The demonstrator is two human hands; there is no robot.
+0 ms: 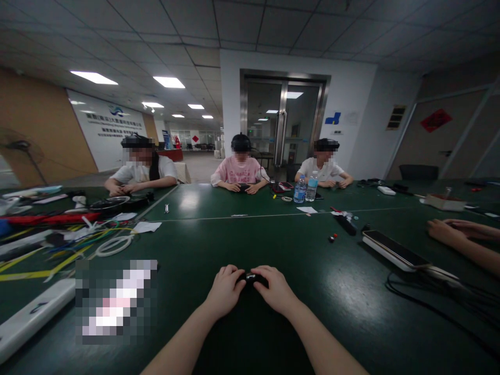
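Observation:
My left hand (225, 289) and my right hand (276, 289) meet at the middle of the green table, both with fingers curled. Between them is a small black object (250, 278) with a shiny spot at its centre, gripped from its two ends. Its kind is not clear, since the fingers cover much of it. It rests on or just above the tabletop (242, 234); which of these, I cannot tell.
A white power strip (37, 315) lies at left, near coiled white cable (114, 246). To the right are a phone (394, 250) and black cables (429, 304). Water bottles (300, 189) stand farther back. Several people sit around the table; a co-worker's hands (449, 232) rest at right.

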